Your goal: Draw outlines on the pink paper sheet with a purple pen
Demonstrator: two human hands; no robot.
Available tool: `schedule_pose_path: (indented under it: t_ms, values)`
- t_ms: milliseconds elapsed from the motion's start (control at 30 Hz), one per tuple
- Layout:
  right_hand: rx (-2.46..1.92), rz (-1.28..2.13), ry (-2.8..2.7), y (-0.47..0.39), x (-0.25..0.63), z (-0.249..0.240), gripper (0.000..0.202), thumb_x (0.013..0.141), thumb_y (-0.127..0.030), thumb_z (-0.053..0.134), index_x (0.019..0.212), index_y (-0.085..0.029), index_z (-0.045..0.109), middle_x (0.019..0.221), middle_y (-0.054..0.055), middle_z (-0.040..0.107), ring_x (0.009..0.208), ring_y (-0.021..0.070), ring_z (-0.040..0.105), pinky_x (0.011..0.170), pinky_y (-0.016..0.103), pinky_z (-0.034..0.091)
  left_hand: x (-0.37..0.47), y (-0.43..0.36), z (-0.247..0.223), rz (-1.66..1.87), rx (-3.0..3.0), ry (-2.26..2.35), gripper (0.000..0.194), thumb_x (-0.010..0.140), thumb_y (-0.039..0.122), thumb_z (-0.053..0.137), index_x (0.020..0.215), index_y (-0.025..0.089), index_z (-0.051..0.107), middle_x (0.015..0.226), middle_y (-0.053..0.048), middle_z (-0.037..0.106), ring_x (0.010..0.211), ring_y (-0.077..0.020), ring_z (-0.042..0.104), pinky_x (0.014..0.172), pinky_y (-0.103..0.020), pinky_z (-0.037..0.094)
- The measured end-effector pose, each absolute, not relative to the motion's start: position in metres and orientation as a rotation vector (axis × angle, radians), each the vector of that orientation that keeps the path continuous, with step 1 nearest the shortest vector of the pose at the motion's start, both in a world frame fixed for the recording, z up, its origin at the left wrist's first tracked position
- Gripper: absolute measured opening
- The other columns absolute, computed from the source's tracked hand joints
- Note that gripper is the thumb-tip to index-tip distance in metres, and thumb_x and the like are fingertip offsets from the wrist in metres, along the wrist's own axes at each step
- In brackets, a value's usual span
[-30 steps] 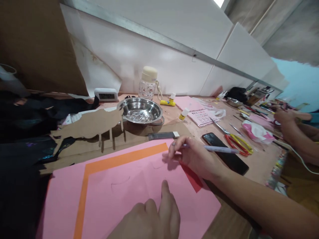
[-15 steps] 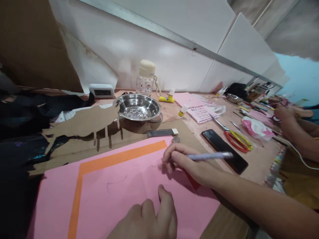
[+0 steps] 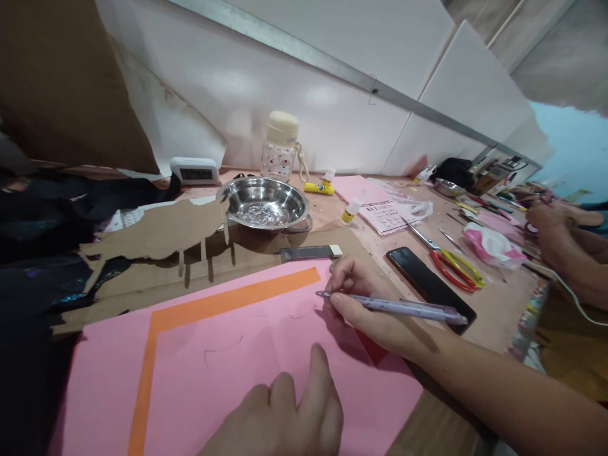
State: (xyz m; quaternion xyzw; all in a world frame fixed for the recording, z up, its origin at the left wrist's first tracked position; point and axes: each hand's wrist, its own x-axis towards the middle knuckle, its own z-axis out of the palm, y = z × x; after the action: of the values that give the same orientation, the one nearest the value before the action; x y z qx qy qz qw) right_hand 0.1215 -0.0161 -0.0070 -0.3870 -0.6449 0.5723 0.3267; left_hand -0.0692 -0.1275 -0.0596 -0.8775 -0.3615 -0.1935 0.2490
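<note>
My right hand (image 3: 365,323) is closed on a pale purple pen (image 3: 411,309). The pen's tip points left, just over a large pink sheet (image 3: 213,386) near its upper right corner. Thin curved lines are drawn on this sheet, one at centre left and another by the pen tip. My left hand (image 3: 289,411) rests on the lower part of the sheet, one finger stretched out and the others bent, with nothing seen in it. An orange strip (image 3: 232,297) runs along the sheet's top and left side. A red piece (image 3: 372,348) shows partly under my right hand.
Beyond the sheet are a cut cardboard shape (image 3: 161,231), a metal bowl (image 3: 263,202), a bottle (image 3: 280,149), a glue stick (image 3: 319,189) and a clock (image 3: 194,171). A phone (image 3: 430,288) and scissors (image 3: 456,269) lie right. Another person's hands (image 3: 551,221) are far right.
My right hand has lifted slightly and moved right, and the pen has tilted so its tip shows clear of the curved line. My left finger has stretched a little further up the sheet.
</note>
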Motion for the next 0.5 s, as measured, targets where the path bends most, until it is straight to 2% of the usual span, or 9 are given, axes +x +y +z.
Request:
schedule_pose_path:
  t_ms: [67,133,333,433,500]
  values:
    - [-1.089,1.433,-1.725,-0.016,0.119,-0.009,0.026,0.089,-0.026,0.076,0.084,-0.024,0.051,0.075,-0.005,0.059,0.062,0.0117,0.054,0.058,0.026,0.046,-0.065,-0.127,-0.063,-0.643,-2.33,-1.075,0.028,0.069,0.005,0.06,0.09,0.023,0.065,0.119,-0.007,0.083,0.038,-0.0121,0.051,0.031,-0.037,0.026]
    - [-1.124,1.382,-1.748,-0.013,0.118,-0.012,0.031,0.09,-0.032,0.076,0.078,-0.024,0.048,0.071,-0.006,0.054,0.062,0.0124,0.05,0.058,0.026,0.044,-0.065,-0.126,-0.059,-0.642,-2.33,-1.083,0.028,0.07,0.004,0.061,0.092,0.022,0.065,0.119,-0.01,0.083,0.037,-0.0121,0.052,0.03,-0.035,0.027]
    - [-1.197,1.24,-1.847,0.0,0.119,-0.023,0.035,0.093,-0.031,0.067,0.073,-0.025,0.04,0.071,-0.007,0.045,0.062,0.0125,0.043,0.059,0.027,0.039,-0.076,-0.124,-0.03,-0.303,-2.464,-0.949,0.027,0.086,0.007,0.058,0.108,0.02,0.066,0.129,-0.013,0.077,0.047,-0.0103,0.062,0.037,-0.022,0.043]
    - [-1.197,1.167,-1.917,0.0,0.12,-0.022,0.036,0.093,-0.029,0.068,0.071,-0.024,0.04,0.069,-0.006,0.044,0.063,0.013,0.042,0.059,0.027,0.039,-0.074,-0.124,-0.034,-0.318,-2.466,-0.955,0.027,0.084,0.008,0.059,0.107,0.02,0.066,0.127,-0.014,0.078,0.046,-0.0107,0.061,0.036,-0.021,0.043]
    - [-1.154,1.166,-1.893,-0.002,0.119,-0.019,0.037,0.093,-0.029,0.069,0.07,-0.025,0.041,0.067,-0.006,0.045,0.063,0.0133,0.044,0.06,0.027,0.042,-0.071,-0.125,-0.042,-0.428,-2.437,-1.002,0.029,0.078,0.007,0.059,0.103,0.02,0.067,0.123,-0.014,0.079,0.042,-0.0115,0.058,0.033,-0.022,0.04]
